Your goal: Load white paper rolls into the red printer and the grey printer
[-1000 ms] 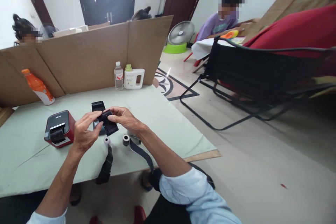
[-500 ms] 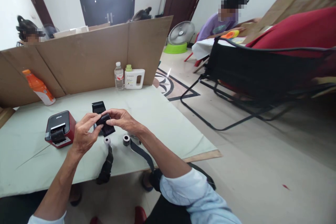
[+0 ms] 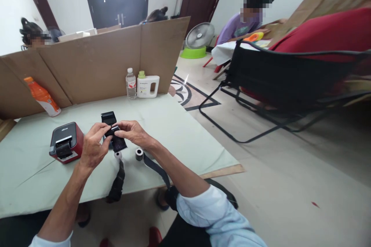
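My left hand (image 3: 95, 144) and my right hand (image 3: 135, 133) pinch a glossy black strip (image 3: 114, 129) from either side, fingertips nearly meeting. It is curled between the thumbs; my fingers hide part of it. Just behind lies a black rectangular piece (image 3: 108, 117), and a flat black length (image 3: 119, 144) shows below my fingers. Whether these join the strip I cannot tell. Nearer me on the table stand a small white roll (image 3: 118, 155) and a black-and-white roll (image 3: 139, 154), each with a dark strip trailing over the table edge. A red-and-black label printer (image 3: 67, 142) sits beside my left hand.
A cardboard screen (image 3: 95, 67) runs along the back of the pale table (image 3: 199, 154). Before it stand an orange bottle (image 3: 43, 96), a clear water bottle (image 3: 131, 85) and a white jug (image 3: 147, 87). At right are a black folding chair (image 3: 275, 77) and a seated person (image 3: 236, 27).
The black strip between my fingers has turned slightly, and my right thumb has shifted a little left along it. Both hands otherwise stay in nearly the same place.
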`<action>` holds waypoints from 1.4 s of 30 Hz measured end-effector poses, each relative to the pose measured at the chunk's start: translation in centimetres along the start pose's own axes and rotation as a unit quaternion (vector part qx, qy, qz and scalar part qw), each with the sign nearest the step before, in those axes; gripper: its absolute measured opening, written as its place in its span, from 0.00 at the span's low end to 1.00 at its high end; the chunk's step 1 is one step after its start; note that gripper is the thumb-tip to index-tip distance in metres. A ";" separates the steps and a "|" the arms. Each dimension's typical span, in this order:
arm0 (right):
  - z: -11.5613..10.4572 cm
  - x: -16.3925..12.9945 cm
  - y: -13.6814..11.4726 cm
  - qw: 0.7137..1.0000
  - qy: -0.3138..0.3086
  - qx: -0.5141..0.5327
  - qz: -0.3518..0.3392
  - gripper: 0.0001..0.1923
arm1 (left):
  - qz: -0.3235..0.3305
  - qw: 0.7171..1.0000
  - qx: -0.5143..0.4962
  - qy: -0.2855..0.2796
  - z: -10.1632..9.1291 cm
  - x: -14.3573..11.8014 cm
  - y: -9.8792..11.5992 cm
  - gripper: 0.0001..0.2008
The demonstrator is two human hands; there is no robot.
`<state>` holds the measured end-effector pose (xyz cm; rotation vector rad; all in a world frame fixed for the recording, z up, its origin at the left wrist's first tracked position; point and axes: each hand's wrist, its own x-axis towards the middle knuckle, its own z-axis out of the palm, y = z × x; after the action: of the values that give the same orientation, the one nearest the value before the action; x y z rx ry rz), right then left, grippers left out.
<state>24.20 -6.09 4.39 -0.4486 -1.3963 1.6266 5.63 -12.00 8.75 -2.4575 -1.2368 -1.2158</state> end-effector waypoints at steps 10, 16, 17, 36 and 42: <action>0.6 -0.2 -0.1 0.992 0.010 -0.124 -0.033 0.14 | -0.010 0.999 -0.021 -0.039 0.4 0.3 0.0 0.17; 0.5 0.0 0.4 0.998 0.000 -0.057 -0.015 0.18 | -0.018 0.998 -0.040 -0.035 0.3 0.5 -0.3 0.15; 0.5 0.1 0.5 0.999 0.001 -0.047 -0.014 0.19 | -0.020 0.998 -0.042 -0.034 0.2 0.6 -0.4 0.15; 1.2 -1.1 -1.5 0.987 -0.122 -0.103 0.005 0.17 | -0.221 0.906 -0.362 0.000 -0.2 -0.3 -3.4 0.16; 0.8 -0.9 -1.1 0.991 -0.081 -0.105 0.009 0.16 | -0.205 0.906 -0.370 -0.005 -0.4 -0.3 -2.8 0.14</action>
<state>24.46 -7.36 5.43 -0.4585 -1.6995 1.5663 3.30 -10.52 8.23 -2.7424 -1.5673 -2.1222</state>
